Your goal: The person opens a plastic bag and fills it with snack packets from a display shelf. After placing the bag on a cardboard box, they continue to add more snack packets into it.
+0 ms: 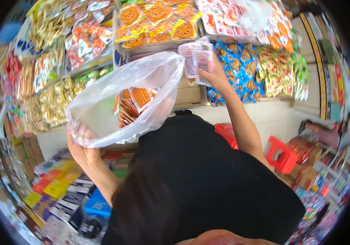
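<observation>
My left hand point(81, 141) grips the bunched edge of a clear plastic bag point(142, 75) and holds it open at chest height. Several orange snack packets point(136, 102) lie inside the bag. My right hand point(212, 75) is raised beside the bag's mouth and holds a few pink-and-white snack packets point(197, 59), just to the right of the bag's rim. Behind both hands are shelf bins of packaged snacks.
Shelf bins hold orange snack packs point(158, 20), blue packs point(234, 65), green-yellow packs point(279, 71) and gold packs point(52, 102). Boxes of goods point(60, 183) are stacked low on the left. A red plastic stool point(281, 155) and cartons stand on the floor at right.
</observation>
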The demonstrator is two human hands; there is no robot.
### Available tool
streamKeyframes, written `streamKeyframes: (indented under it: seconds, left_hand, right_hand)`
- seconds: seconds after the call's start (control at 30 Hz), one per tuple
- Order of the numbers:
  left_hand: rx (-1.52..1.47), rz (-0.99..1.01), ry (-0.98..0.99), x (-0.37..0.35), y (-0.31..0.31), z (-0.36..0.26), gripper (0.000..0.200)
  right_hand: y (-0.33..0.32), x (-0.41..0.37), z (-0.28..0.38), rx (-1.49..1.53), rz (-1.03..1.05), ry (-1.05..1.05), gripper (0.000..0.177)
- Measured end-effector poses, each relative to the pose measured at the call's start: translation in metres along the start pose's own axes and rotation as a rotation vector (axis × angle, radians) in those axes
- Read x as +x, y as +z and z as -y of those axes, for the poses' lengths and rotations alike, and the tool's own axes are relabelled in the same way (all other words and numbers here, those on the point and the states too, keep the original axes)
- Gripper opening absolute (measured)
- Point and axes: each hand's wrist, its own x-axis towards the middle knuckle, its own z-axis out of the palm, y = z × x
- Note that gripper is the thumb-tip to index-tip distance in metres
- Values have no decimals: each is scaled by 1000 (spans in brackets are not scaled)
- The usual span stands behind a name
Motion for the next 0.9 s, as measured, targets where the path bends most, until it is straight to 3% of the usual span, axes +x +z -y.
streamKeyframes:
  seconds: [0.13,0.27,0.37,0.43,0.5,0.53,0.57,0.63,0.7,0.77,0.87,0.9]
  left_hand:
    - [-6,-86,28,-2,4,11,11]
    - [67,-138,16,0,10,25,8]
    - [68,-137,23,1,17,37,10]
    - [104,-132,11,3,19,42,10]
    - [120,-56,-9,6,7,45,15]
    - [145,17,-39,7,9,47,23]
    - [169,-85,29,5,16,54,27]
    - [220,-169,70,3,34,63,28]
    - [273,-262,98,-1,33,64,29]
    - [179,-30,50,-4,22,57,29]
    - [127,-78,32,-6,15,44,25]
    - [76,222,-59,-1,-11,30,23]
  right_hand:
    - [-44,5,64,160,57,213,39]
    - [-69,12,138,308,-49,80,57]
    - [-73,13,178,368,48,-66,66]
    - [-48,14,213,324,279,-366,44]
    - [-19,16,243,-71,418,-516,45]
    - [-5,33,232,-226,621,-778,53]
    - [10,33,232,-74,691,-728,62]
    - [34,33,232,-266,901,-616,67]
    - [61,36,216,-304,907,-632,66]
    - [78,38,201,-345,905,-639,65]
    - [78,43,194,-413,772,-714,56]
    - [61,50,204,-252,728,-629,48]
